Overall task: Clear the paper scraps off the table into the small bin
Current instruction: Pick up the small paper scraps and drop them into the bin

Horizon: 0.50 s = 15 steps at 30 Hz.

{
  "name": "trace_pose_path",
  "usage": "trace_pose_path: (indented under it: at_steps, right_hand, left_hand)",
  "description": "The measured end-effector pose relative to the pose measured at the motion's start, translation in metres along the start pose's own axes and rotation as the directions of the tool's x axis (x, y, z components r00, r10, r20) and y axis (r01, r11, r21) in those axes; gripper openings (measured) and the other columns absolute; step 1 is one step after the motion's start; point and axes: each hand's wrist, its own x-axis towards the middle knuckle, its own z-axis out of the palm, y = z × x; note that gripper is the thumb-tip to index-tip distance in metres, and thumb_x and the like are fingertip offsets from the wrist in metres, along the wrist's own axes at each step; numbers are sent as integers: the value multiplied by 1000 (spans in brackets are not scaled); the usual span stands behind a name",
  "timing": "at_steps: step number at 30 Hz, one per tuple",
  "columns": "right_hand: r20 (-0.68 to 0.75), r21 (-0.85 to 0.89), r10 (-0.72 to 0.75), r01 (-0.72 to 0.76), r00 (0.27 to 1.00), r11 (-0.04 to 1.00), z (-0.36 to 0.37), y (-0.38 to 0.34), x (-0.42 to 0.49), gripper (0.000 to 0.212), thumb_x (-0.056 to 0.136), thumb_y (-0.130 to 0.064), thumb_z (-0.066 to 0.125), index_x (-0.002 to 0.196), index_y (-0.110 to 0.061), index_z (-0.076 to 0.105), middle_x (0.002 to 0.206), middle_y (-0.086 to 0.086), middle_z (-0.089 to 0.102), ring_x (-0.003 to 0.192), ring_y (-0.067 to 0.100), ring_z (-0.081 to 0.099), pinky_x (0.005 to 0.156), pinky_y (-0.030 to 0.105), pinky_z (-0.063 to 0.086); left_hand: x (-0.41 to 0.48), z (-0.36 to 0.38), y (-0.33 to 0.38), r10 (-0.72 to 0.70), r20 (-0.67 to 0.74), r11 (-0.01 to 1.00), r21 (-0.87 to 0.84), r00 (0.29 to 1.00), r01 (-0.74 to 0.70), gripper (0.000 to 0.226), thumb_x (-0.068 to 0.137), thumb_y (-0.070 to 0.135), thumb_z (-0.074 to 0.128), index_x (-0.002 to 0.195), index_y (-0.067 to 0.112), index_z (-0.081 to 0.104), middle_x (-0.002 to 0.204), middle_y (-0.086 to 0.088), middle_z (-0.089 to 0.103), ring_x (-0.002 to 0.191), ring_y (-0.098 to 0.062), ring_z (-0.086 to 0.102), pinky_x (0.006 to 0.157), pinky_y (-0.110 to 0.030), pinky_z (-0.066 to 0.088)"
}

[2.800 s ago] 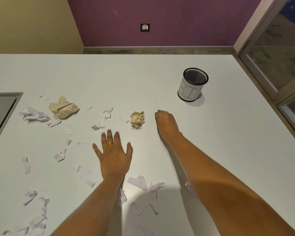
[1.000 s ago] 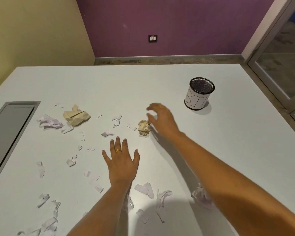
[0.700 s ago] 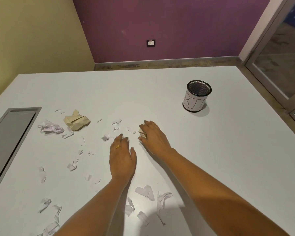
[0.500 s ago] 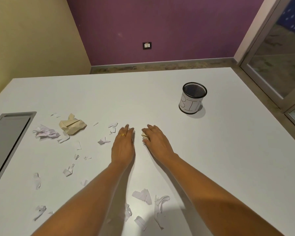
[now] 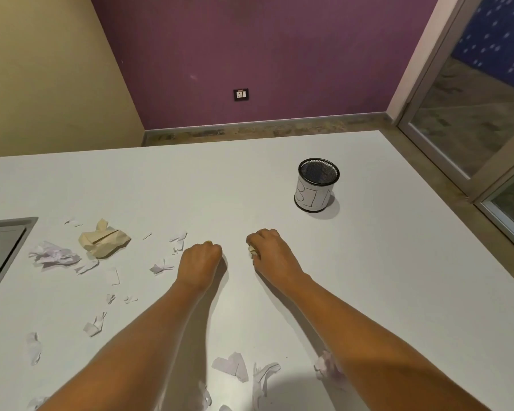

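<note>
Near edge scraps: torn white pieces (image 5: 230, 366) and a long curled strip (image 5: 263, 378) lie between the two forearms; a crumpled lilac scrap (image 5: 324, 364) sits against the right forearm.
Left-side scraps: small white bits (image 5: 95, 324) are scattered across the table (image 5: 398, 262) to the left of the left arm.
Left hand (image 5: 201, 262): fingers curled under into a fist, knuckles down on the table, a gold ring (image 5: 208, 242) showing; I cannot tell whether anything is inside.
Right hand (image 5: 269, 252): fingers curled round a small tan paper ball (image 5: 252, 251), which peeks out at the thumb side.
Larger wads: a tan crumpled sheet (image 5: 104, 240) and a lilac crumpled wad (image 5: 54, 256) lie side by side, well left of the hands.
Grey panel (image 5: 0, 247): set into the table at the left edge.
Small bin (image 5: 316, 188): black mesh, white label reading BIN, upright, beyond and to the right of the right hand, apart from it.
Wall socket (image 5: 241, 94): on the purple wall behind.
</note>
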Motion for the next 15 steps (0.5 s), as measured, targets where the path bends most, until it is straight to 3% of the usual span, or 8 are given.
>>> trace_pose_path:
  at_steps: [2, 3, 5, 7, 10, 13, 15]
  right_hand:
    - [-23, -11, -6, 5, 1000, 1000, -10, 7, 3, 28, 85, 7, 44, 108, -2, 58, 108, 11, 59, 105, 26, 47, 82, 38, 48]
    - [-43, -12, -9, 9, 999, 1000, -16, 10, 6, 28, 85, 7, 44, 107, -2, 58, 108, 11, 59, 104, 27, 47, 81, 37, 47]
    - [-105, -5, -8, 8, 994, 1000, -33, 18, 14, 28, 85, 6, 47, 108, -2, 59, 108, 11, 60, 104, 28, 47, 82, 37, 46]
    - [-181, 21, 2, 2, 983, 1000, -53, 27, 26, 31, 84, 6, 49, 112, -2, 60, 111, 12, 60, 105, 28, 48, 85, 34, 43]
    - [-303, 56, 40, -25, 952, 998, -81, 42, 44, 31, 83, 5, 52, 113, 0, 61, 113, 14, 61, 108, 30, 50, 89, 30, 36]
    - [-453, 181, 156, -81, 878, 980, -103, 57, 60, 27, 85, 1, 54, 111, -3, 61, 115, 13, 62, 109, 26, 53, 86, 19, 36]
    - [-522, 273, 262, -132, 812, 953, -111, 68, 66, 26, 88, -3, 56, 113, -8, 60, 117, 10, 61, 109, 22, 54, 84, 13, 34]
  left_hand:
    - [8, -6, 1, -17, -19, 1000, -16, 1000, 16, 32, 82, -8, 45, 60, 11, 32, 86, -11, 59, 92, -31, 62, 64, -32, 36]
    - [13, -10, 2, -25, -44, 998, -52, 999, 23, 24, 82, -8, 46, 65, 9, 44, 84, -11, 59, 93, -32, 62, 66, -34, 40]
    - [29, -23, 8, -78, -127, 977, -205, 989, 51, 21, 85, -6, 47, 92, 3, 64, 98, -16, 65, 96, -34, 62, 76, -37, 48]
    - [48, -41, 18, -143, -202, 903, -428, 969, 44, 26, 86, -7, 47, 101, 1, 67, 105, -17, 69, 97, -34, 64, 81, -37, 51]
    - [77, -75, 39, -245, -251, 667, -744, 937, -25, 15, 85, 0, 58, 93, 0, 71, 95, -17, 73, 89, -30, 67, 78, -28, 51]
    - [100, -107, 62, -278, -206, 328, -938, 938, -109, 15, 81, 8, 69, 90, -3, 71, 85, -21, 72, 76, -31, 69, 82, -39, 57]
    - [112, -118, 76, -251, -190, 269, -956, 949, -120, 16, 81, 6, 69, 93, -5, 69, 86, -23, 71, 72, -28, 66, 81, -41, 58]
